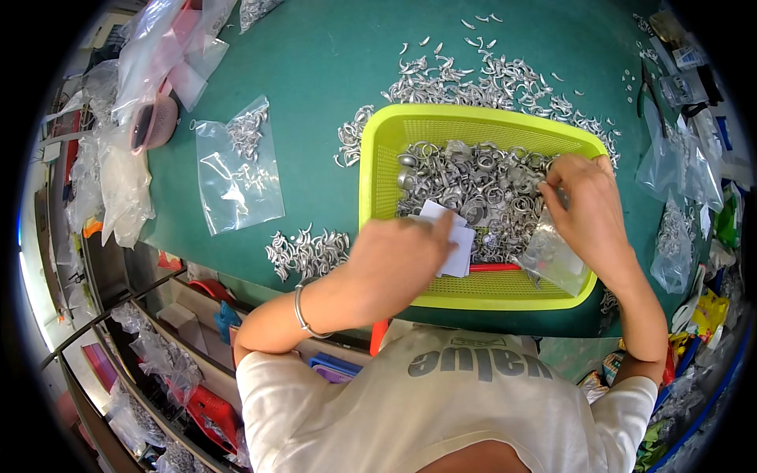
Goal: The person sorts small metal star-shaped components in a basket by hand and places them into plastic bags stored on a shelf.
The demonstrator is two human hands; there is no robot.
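A yellow-green plastic basket (489,117) stands before me, heaped with silver-grey metal rings (465,169). Over its near left side is my left hand (402,256), with a bangle on the wrist. Its fingers are blurred and partly hidden beside white cards (459,256) lying on the rings, so I cannot tell whether it grips them. My right hand (585,201) reaches over the basket's right side, thumb and forefinger drawn together at the rings; whatever is between them is too small to make out. Below it, a clear plastic bag (556,256) lies in the basket near a red stick (495,267).
Loose curved metal pieces (505,83) spread behind the basket on the green table (331,71), with another pile (309,254) at the near left. A clear bag (236,185) holding similar pieces lies left. A pink container (158,124) and pliers (648,91) flank the table.
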